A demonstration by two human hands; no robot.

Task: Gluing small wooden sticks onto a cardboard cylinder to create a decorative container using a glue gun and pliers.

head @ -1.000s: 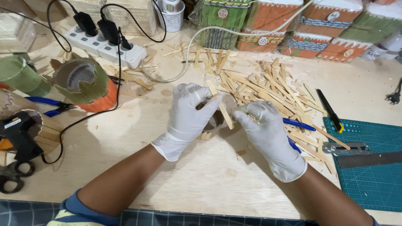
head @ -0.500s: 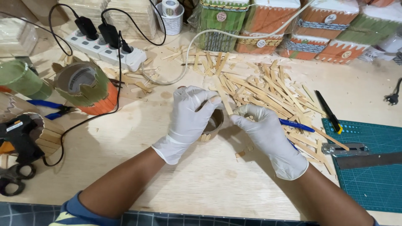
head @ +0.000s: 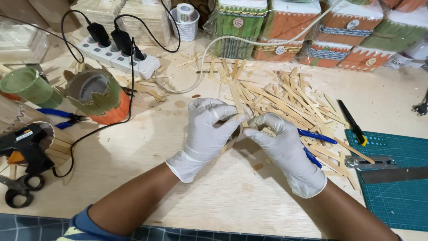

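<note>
Both my hands wear white gloves and meet at the middle of the wooden table (head: pixel 147 147). My left hand (head: pixel 206 129) wraps over a small round cardboard ring, now almost hidden under its fingers. A flat wooden stick (head: pixel 236 99) stands tilted between the two hands, pinched by my left thumb and by the fingertips of my right hand (head: pixel 280 143). Just behind the hands spreads a heap of loose wooden sticks (head: pixel 285 98).
Blue cutting pliers (head: pixel 314 134) lie under my right wrist. A green cutting mat (head: pixel 397 178) with a steel ruler and knife is at right. A stick-clad orange and green pot (head: pixel 100 96), power strip (head: pixel 120 56), glue gun (head: pixel 24 145) and scissors sit left. Finished pots line the back.
My hands have closed in over the ring, hiding it. The stick has turned more upright and sits higher between my fingers. The view shifted slightly.
</note>
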